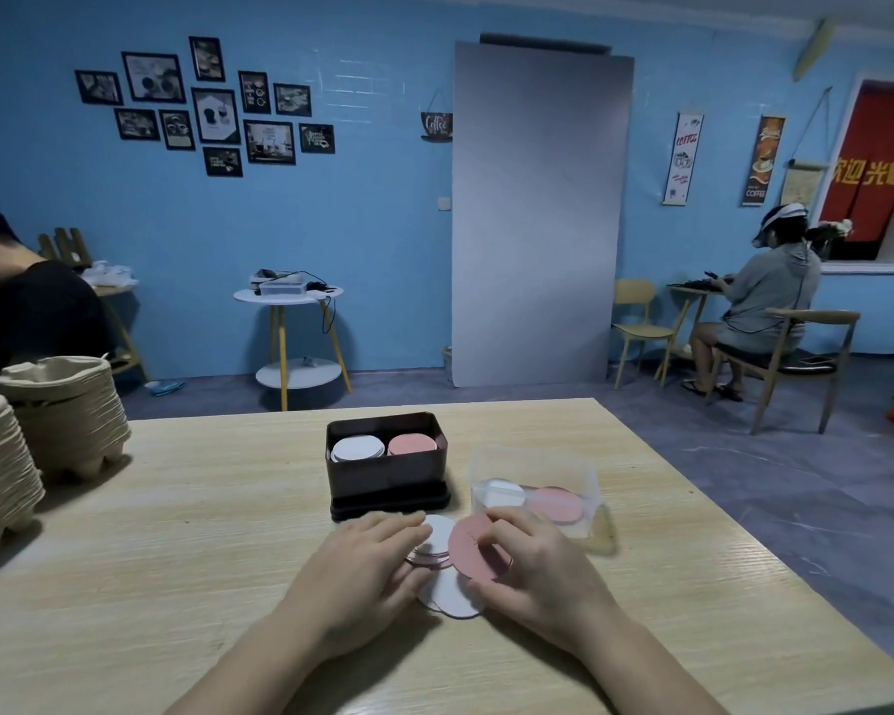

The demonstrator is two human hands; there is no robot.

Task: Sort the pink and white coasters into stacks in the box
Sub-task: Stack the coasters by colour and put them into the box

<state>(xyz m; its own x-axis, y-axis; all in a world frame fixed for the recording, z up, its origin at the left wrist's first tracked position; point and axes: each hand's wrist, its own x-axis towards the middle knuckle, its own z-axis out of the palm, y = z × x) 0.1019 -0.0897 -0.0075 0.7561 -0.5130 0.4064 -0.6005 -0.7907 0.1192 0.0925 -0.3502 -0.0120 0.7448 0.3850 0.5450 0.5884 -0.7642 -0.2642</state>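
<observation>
A pale wood-grain table carries a dark rectangular metal box at twelve o'clock from the hands, a white stack and pink stack inside. At two o'clock sits a clear plastic tub with unsorted discs. The left hand curls around a small mixed pile; the right hand pinches one round pink coaster. Next, I'd guess, it goes onto the pink stack. Wall signs read "Coffee".
</observation>
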